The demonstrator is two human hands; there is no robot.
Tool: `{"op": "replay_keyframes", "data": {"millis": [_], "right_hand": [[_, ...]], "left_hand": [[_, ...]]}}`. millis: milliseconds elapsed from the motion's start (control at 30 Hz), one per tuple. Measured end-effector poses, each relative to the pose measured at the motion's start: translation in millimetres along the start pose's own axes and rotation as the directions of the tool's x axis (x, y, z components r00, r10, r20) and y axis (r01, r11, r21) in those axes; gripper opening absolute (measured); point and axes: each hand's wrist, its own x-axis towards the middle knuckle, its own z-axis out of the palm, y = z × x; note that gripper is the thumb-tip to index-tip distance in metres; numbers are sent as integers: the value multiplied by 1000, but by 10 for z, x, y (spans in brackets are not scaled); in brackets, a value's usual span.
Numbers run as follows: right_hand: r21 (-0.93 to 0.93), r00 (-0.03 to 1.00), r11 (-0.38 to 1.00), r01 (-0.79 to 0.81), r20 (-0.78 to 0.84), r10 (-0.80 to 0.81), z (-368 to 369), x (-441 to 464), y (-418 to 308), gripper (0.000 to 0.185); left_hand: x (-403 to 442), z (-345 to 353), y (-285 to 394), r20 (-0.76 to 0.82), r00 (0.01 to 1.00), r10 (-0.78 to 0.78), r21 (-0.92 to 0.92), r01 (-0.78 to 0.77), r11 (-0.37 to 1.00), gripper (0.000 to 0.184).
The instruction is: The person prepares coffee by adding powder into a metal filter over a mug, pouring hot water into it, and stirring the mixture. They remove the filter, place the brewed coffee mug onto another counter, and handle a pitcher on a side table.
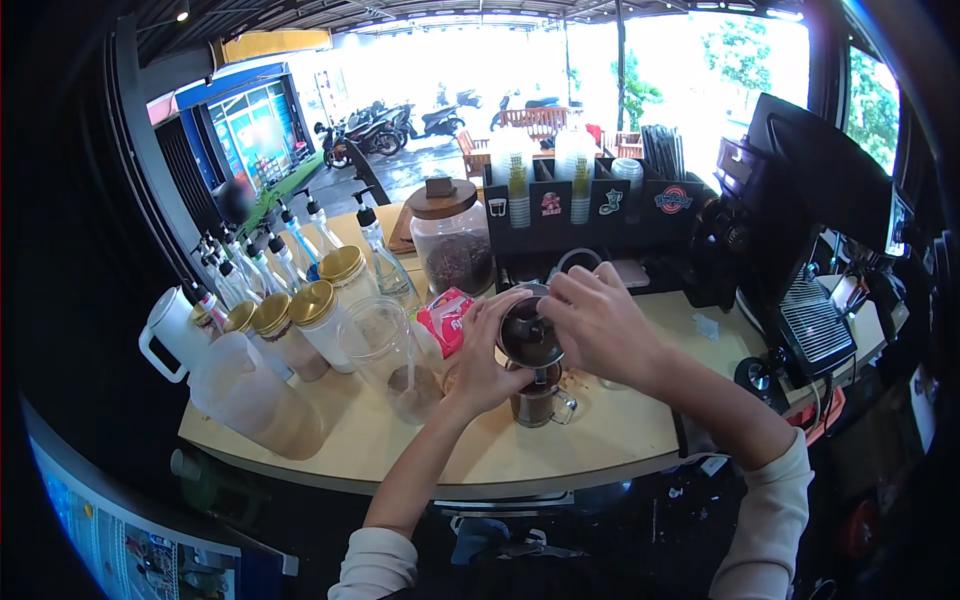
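Observation:
A dark round vessel with a shiny rim (530, 338) is held tilted above a clear glass mug (535, 405) with brown contents. My left hand (483, 350) wraps round the vessel's left side, its thumb underneath. At the upper right of the vessel, my right hand (600, 318) has its fingers closed; what they pinch is hidden. The mug stands on the counter (610, 440), its handle to the right. Just left of my left hand are a pink and white packet (447, 318) and a large clear plastic container (385, 350) with brown contents.
Gold-lidded jars (318, 312), pump bottles (380, 245) and a frosted pitcher (240, 385) crowd the left. A wooden-lidded jar (450, 240) and a black cup organizer (590, 215) stand behind my hands. A coffee machine (815, 315) is at the right.

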Motion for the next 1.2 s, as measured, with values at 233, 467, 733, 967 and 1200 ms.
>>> {"op": "replay_keyframes", "data": {"millis": [233,467,733,967,1200], "right_hand": [[21,999,999,-36,9,36,-8,14,-4,22],[-1,990,998,59,128,-58,-120,39,135,16],[-81,957,958,276,120,-266,-165,121,198,9],[-144,900,895,422,187,-394,-215,169,263,9],[-114,898,902,417,208,-389,-226,198,254,9]], "left_hand": [[28,-7,-4,22,999,35,-13,-34,999,84],[65,-93,-28,78,997,-21,-91,28,995,83],[85,-92,-48,123,992,-2,-40,7,999,83],[73,-77,-32,159,987,-10,-69,21,997,82],[84,-114,-5,166,986,18,-38,-12,999,82]]}}
